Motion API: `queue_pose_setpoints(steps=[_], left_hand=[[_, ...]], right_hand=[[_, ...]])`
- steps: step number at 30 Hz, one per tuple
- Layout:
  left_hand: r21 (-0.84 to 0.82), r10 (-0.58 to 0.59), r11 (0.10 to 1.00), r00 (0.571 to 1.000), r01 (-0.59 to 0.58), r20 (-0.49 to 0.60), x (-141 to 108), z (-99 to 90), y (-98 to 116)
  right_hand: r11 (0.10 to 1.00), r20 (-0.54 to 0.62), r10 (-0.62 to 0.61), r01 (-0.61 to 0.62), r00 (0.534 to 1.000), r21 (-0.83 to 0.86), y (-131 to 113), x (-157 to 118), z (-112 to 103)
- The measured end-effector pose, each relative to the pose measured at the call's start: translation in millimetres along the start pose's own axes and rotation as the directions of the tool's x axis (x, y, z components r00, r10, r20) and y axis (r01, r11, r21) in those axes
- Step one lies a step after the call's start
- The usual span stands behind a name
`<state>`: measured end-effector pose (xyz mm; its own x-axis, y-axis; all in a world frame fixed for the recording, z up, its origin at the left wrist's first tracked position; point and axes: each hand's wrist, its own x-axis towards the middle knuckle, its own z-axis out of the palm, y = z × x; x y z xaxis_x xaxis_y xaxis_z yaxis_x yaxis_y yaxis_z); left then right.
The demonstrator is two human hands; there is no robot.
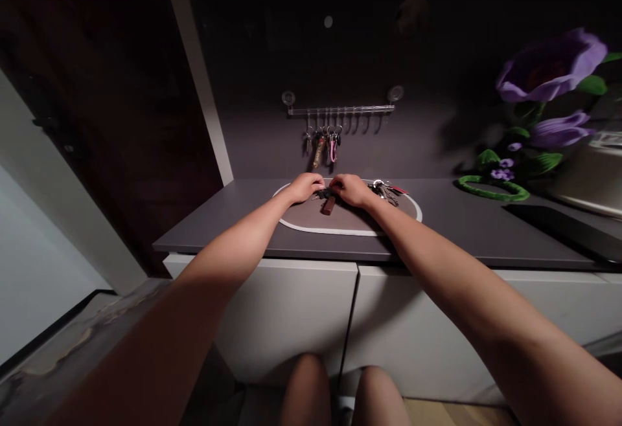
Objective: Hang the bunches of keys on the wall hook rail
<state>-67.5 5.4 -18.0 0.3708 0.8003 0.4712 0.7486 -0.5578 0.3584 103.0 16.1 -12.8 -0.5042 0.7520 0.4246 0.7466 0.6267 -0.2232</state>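
Observation:
My left hand (306, 186) and my right hand (350, 188) meet over an oval brown mat with a pale rim (335, 232). Between them lies a bunch of keys with a brown fob (329, 205), which rests toward the front of the mat. The fingers of both hands are closed at the bunch, left at its left end, right over its upper part; the fingertips are partly hidden. Just right of my right hand, a second bunch of keys (383, 190) with metal rings and a red tag lies on the mat.
A clear hook rail (343, 111) on the dark wall carries several hanging key rings, including a pink strap (333, 149). Purple fabric flowers (554, 70), a green ring (493, 188) and a flat black object (566, 228) occupy the right. White cabinet doors (286, 316) stand below the counter.

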Motion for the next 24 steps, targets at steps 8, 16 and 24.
queue_pose_setpoints(steps=[8, 16, 24], left_hand=[[-0.208, -0.092, 0.976, 0.99, 0.068, -0.108, 1.1, -1.8, 1.9], [-0.541, -0.211, 0.833, 0.972, 0.12, -0.108, 3.2, 1.6, 4.3], [-0.744, -0.312, 0.657, 0.942, 0.119, -0.125, 4.8, -0.7, 11.0]], right_hand=[[1.0, -0.014, -0.01, 0.011, 1.0, 0.023, -0.7, 2.5, -1.1], [0.989, -0.148, 0.003, 0.02, 0.989, 0.149, -0.8, 3.9, -2.7], [0.948, -0.217, -0.001, 0.071, 0.976, 0.312, -4.5, 1.8, -6.1]])
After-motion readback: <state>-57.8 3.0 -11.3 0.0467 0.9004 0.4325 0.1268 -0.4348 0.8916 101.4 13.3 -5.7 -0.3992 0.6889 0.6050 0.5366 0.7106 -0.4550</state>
